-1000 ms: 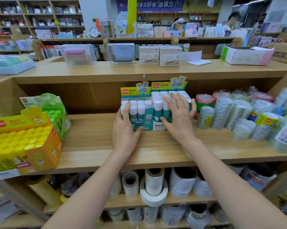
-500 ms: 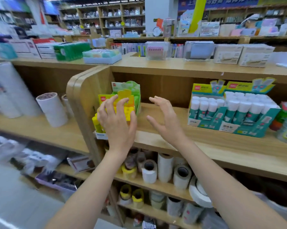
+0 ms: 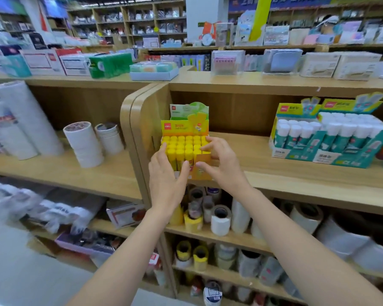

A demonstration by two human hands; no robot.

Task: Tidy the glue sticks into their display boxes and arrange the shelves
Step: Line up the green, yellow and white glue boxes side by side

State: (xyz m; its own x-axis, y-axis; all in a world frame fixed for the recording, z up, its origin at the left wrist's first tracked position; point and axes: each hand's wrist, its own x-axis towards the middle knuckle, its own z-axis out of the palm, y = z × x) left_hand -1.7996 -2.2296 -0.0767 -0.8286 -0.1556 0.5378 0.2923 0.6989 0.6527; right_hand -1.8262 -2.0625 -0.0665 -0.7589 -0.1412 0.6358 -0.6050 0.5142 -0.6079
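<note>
Grip released, both: my left hand [image 3: 166, 175] and right hand [image 3: 222, 163] flank the yellow glue-stick box [image 3: 186, 149], frame centre. Teal glue-stick boxes [image 3: 327, 138] stand right, same shelf [image 3: 296, 173].

Yellow glue-stick display box [image 3: 187, 138] full, upright on shelf [image 3: 296, 173].

We see a wooden shelf [image 3: 263, 155] with a rounded left end panel. On it, at the left end, stands a yellow display box [image 3: 187, 149] full of yellow-capped glue sticks, and directly behind it a green display box [image 3: 189, 110]. Well apart to the right, two teal display boxes [image 3: 327, 140] of white-capped glue sticks sit side by side, touching. The board between them lies bare.
</note>
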